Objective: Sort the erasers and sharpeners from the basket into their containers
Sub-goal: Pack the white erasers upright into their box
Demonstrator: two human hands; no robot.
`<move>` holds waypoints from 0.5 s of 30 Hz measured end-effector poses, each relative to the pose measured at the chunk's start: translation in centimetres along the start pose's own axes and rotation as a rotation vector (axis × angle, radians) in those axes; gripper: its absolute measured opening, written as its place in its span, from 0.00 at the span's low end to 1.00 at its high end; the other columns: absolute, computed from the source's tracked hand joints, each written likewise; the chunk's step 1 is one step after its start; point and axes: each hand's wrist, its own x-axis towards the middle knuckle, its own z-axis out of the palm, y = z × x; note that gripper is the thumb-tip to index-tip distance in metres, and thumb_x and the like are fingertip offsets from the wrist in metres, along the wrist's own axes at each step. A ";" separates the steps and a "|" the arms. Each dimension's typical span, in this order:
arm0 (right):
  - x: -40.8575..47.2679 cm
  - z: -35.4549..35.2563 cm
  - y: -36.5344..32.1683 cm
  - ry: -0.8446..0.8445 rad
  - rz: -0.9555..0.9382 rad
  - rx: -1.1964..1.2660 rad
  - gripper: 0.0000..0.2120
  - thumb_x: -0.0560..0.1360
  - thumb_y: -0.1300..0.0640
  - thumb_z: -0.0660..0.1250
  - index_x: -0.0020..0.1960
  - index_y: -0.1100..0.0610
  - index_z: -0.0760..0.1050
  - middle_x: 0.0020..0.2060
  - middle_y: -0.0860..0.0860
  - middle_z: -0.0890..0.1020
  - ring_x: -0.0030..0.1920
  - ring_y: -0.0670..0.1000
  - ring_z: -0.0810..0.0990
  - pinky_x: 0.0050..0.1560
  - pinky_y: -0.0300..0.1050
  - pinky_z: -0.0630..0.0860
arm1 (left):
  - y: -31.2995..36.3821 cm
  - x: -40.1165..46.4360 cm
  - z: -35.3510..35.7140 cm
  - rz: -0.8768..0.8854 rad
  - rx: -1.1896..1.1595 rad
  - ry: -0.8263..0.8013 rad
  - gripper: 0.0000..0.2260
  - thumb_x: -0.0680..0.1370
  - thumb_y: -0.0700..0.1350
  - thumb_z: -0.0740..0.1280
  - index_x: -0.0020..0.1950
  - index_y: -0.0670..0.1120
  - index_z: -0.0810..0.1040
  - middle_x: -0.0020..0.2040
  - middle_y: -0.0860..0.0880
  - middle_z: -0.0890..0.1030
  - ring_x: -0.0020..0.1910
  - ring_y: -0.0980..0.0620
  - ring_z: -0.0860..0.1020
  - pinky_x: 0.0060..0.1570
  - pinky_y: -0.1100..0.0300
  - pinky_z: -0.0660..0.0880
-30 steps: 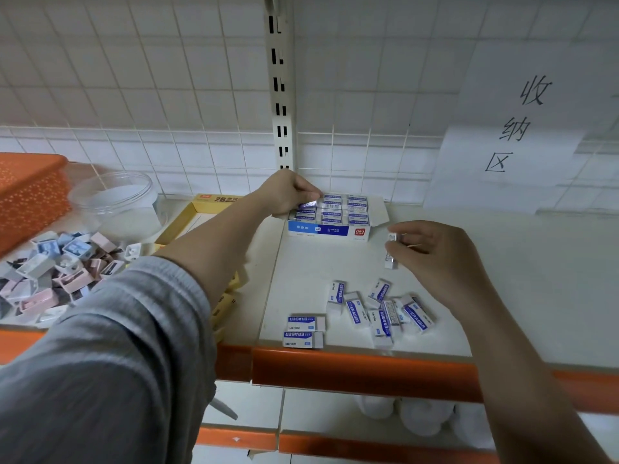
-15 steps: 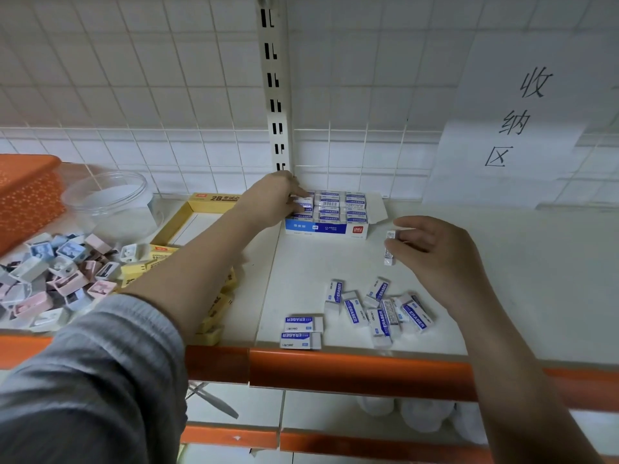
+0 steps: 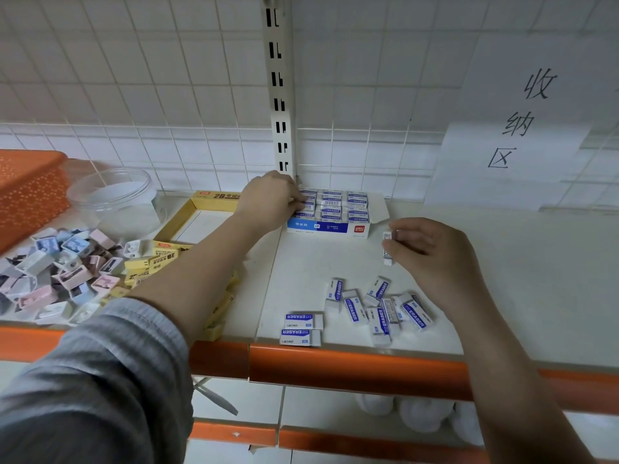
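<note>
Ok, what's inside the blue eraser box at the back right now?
The blue eraser box holds rows of blue-and-white wrapped erasers, lying flat and filling the middle and right. The left hand covers its left column, so what is there, or any lower layer, cannot be seen.

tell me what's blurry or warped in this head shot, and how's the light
Head view: dim, flat light with soft shadows and no harsh glare. Wide-angle bending shows in the orange shelf edge and the wall tiles. The paper sign at right is smeared, the clear tub hazy. The eraser box and both hands, left and right, stay fairly sharp.
</note>
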 end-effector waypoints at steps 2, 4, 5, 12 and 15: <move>-0.1 0.0 0.0 0.001 -0.012 -0.016 0.10 0.71 0.59 0.72 0.46 0.44 0.77 0.40 0.40 0.82 0.41 0.33 0.80 0.41 0.26 0.73 | 0.4 0.0 -0.1 -0.063 -0.011 -0.011 0.11 0.79 0.48 0.62 0.59 0.51 0.80 0.58 0.51 0.78 0.58 0.50 0.72 0.50 0.55 0.72; -0.2 0.0 -0.2 0.012 -0.036 -0.036 0.09 0.72 0.58 0.71 0.48 0.46 0.78 0.41 0.39 0.81 0.41 0.33 0.80 0.41 0.25 0.72 | 0.7 -0.1 -0.2 -0.099 -0.040 -0.045 0.11 0.79 0.48 0.62 0.58 0.50 0.81 0.57 0.50 0.79 0.57 0.49 0.73 0.51 0.54 0.73; -0.3 0.0 -0.2 0.026 -0.044 -0.037 0.08 0.73 0.58 0.70 0.50 0.47 0.78 0.41 0.39 0.81 0.40 0.33 0.80 0.40 0.23 0.71 | 0.9 -0.2 -0.3 -0.107 -0.066 -0.053 0.11 0.79 0.48 0.61 0.57 0.50 0.81 0.56 0.49 0.79 0.56 0.49 0.74 0.50 0.54 0.74; -0.3 0.1 -0.1 0.054 -0.023 0.038 0.05 0.73 0.60 0.69 0.48 0.54 0.77 0.37 0.43 0.82 0.35 0.36 0.80 0.35 0.23 0.70 | 1.8 -2.1 -1.8 -0.116 -0.248 -0.033 0.09 0.78 0.45 0.63 0.49 0.50 0.83 0.49 0.49 0.81 0.47 0.49 0.76 0.49 0.51 0.76; -0.3 0.1 -0.3 0.041 -0.013 0.074 0.03 0.73 0.61 0.69 0.46 0.57 0.76 0.31 0.43 0.83 0.33 0.35 0.79 0.34 0.23 0.68 | 2.4 -3.2 -2.4 -0.093 -0.267 -0.054 0.09 0.77 0.45 0.63 0.42 0.46 0.82 0.43 0.46 0.80 0.40 0.49 0.73 0.47 0.51 0.76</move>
